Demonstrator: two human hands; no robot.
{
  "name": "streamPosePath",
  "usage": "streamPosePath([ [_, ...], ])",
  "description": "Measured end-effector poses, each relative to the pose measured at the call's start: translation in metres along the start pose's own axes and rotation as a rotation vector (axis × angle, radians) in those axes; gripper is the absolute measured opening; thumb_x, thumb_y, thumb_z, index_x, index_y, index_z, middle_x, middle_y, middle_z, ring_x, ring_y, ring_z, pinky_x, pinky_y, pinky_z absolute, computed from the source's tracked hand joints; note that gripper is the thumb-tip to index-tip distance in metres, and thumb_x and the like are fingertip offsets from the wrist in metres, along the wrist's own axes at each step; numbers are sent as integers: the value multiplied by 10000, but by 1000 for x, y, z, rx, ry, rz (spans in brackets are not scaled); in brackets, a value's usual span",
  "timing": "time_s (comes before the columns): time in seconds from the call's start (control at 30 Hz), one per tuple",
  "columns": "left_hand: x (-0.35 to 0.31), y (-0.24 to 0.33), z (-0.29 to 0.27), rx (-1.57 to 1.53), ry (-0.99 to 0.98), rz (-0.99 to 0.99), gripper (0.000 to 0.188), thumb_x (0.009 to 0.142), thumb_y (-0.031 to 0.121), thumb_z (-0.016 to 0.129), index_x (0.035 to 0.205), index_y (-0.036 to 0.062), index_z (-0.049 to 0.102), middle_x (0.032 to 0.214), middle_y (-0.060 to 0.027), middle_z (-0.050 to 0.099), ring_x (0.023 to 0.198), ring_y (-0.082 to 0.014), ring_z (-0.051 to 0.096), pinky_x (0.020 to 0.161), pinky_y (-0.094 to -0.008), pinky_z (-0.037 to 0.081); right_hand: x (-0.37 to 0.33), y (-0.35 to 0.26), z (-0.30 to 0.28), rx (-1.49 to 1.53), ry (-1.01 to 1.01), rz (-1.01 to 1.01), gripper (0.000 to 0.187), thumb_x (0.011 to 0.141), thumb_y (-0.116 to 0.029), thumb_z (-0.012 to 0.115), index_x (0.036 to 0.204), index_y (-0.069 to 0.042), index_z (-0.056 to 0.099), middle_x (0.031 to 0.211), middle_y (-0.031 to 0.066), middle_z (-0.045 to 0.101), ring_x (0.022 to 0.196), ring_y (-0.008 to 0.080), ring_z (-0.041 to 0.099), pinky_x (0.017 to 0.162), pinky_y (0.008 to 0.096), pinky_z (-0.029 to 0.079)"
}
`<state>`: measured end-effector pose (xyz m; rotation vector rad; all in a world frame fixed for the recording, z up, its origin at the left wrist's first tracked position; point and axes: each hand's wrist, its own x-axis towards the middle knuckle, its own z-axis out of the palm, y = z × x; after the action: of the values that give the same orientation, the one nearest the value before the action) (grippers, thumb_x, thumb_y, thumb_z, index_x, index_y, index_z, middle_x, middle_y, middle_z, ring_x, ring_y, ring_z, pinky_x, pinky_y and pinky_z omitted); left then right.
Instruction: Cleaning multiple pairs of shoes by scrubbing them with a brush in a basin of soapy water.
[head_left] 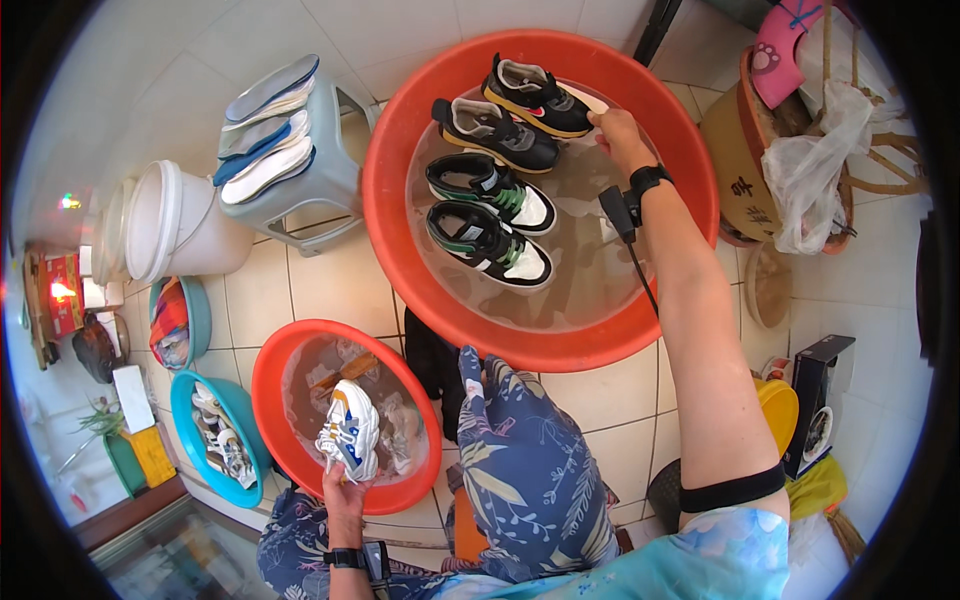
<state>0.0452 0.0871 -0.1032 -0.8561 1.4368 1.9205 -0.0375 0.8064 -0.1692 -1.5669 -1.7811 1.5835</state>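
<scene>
My left hand (pixel 346 494) grips the heel end of a white sneaker (pixel 352 425) with blue and yellow parts, over a small red basin (pixel 266 365). My right hand (pixel 622 140) reaches to the far right side of a large red basin (pixel 385 215) of murky water. Its fingers close on the end of a flat white piece (pixel 590 98), partly hidden behind a black shoe (pixel 540 98). Another black shoe (pixel 500 135) lies beside it. Nearer me in that basin are two black, white and green sneakers (pixel 490 192) (pixel 488 243).
Insoles (pixel 268 140) lie on a grey stool (pixel 295 210) at the left. White buckets (pixel 185 220) stand beyond a teal basin (pixel 200 320). A turquoise basin (pixel 185 405) holds shoes. A large brown pot (pixel 730 150) with a plastic bag (pixel 815 170) stands right.
</scene>
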Motion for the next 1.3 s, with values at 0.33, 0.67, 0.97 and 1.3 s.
streamPosePath([
  [0.33,14,-2,6,60,-40,-70,577,780,248,625,1314,130,439,1236,-93,562,1086,-335,563,830,-579,488,1,-26,5,213,-42,82,162,743,-25,711,752,-29,550,628,47,468,477,121,371,477,297,370],
  [0.67,20,-16,7,-13,-30,-131,564,789,244,628,1306,112,446,1227,-109,568,1084,-338,564,814,-574,505,-18,-32,40,580,-117,133,210,820,-10,638,1020,12,581,892,80,546,603,151,499,689,404,594],
  [0.97,12,-21,0,-67,-23,-152,607,780,204,643,1325,77,407,1222,-125,563,1061,-349,577,809,-566,515,-35,-43,75,-393,58,-209,370,765,-347,703,841,15,692,895,170,691,836,319,665,773,394,493],
  [1.3,11,15,73,180,-102,145,590,731,91,585,1292,0,425,1197,-130,556,1062,-273,580,875,-415,507,-140,-61,74,-329,-291,-627,385,805,-364,663,861,16,677,752,122,662,662,199,611,632,342,482],
])
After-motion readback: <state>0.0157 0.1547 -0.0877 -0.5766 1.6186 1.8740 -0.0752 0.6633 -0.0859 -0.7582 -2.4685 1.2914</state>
